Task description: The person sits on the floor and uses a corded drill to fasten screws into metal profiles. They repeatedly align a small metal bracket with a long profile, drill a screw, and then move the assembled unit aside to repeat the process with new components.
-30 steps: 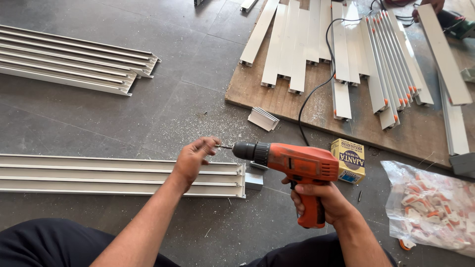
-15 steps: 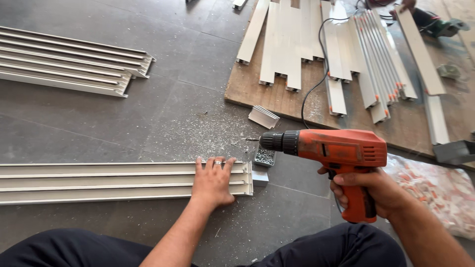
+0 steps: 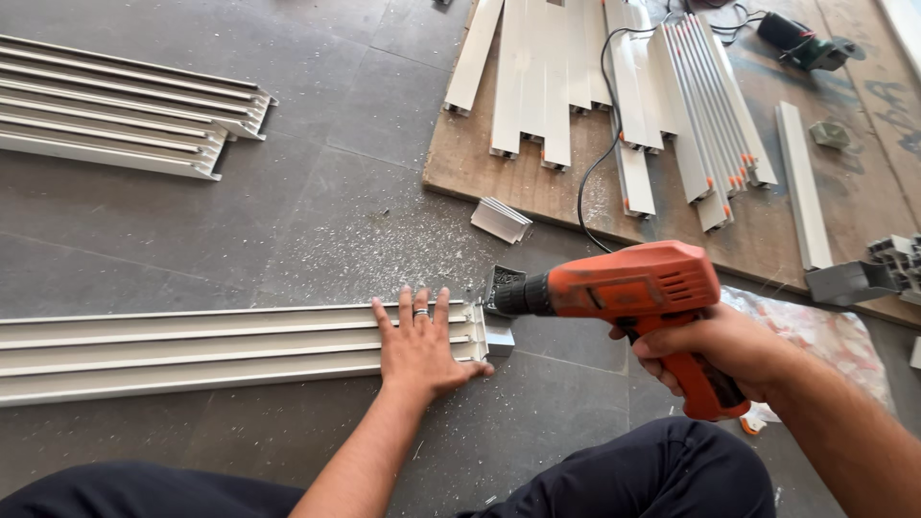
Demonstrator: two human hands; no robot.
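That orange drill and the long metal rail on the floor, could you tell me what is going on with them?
A person sits on the floor. The left hand lies flat on the end of a long aluminium track profile, pinning it down. The right hand grips an orange corded drill, held level with its chuck close to the profile's end, beside a small box of what look like screws.

Looking steeply down from head height, close over the left hand (image 3: pixel 419 347) flat on the long aluminium track (image 3: pixel 192 350) and the right hand (image 3: pixel 715 355) gripping the orange drill (image 3: pixel 624 288), facing forward across the grey floor (image 3: pixel 317 221) toward the wooden board (image 3: pixel 758 230).
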